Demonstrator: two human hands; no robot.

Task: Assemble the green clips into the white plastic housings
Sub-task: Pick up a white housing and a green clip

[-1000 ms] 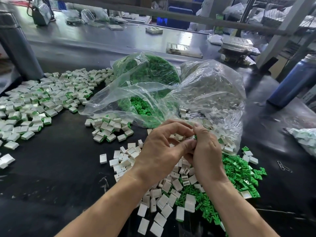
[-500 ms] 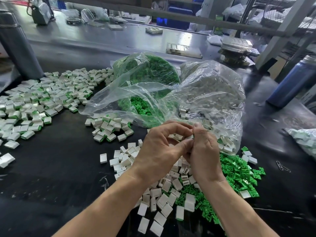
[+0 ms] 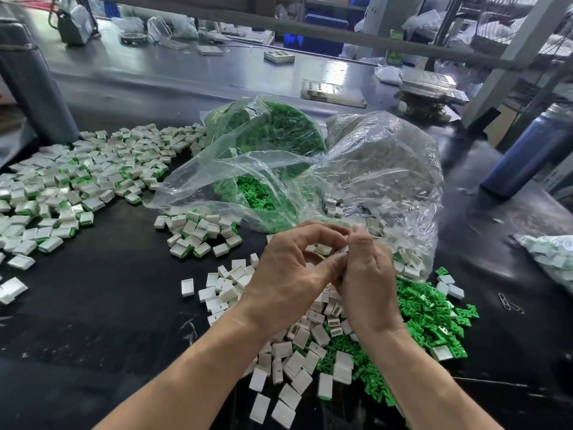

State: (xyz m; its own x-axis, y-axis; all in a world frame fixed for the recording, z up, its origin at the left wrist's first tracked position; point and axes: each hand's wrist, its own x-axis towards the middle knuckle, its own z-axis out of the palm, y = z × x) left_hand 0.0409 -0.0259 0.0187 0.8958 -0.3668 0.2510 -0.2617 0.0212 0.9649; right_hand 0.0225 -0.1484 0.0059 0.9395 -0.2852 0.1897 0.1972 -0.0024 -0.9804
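Meeting above the black table (image 3: 93, 305), the left hand (image 3: 288, 280) and right hand (image 3: 369, 283) curl their fingertips together, pinching a small white part between them; what it is cannot be told. Loose white rectangular plastic housings (image 3: 294, 364) lie beneath the wrists, small green plastic clips (image 3: 428, 318) heaped just right, clear plastic bags (image 3: 310, 169) behind, finished white-and-green pieces (image 3: 77, 187) far left.
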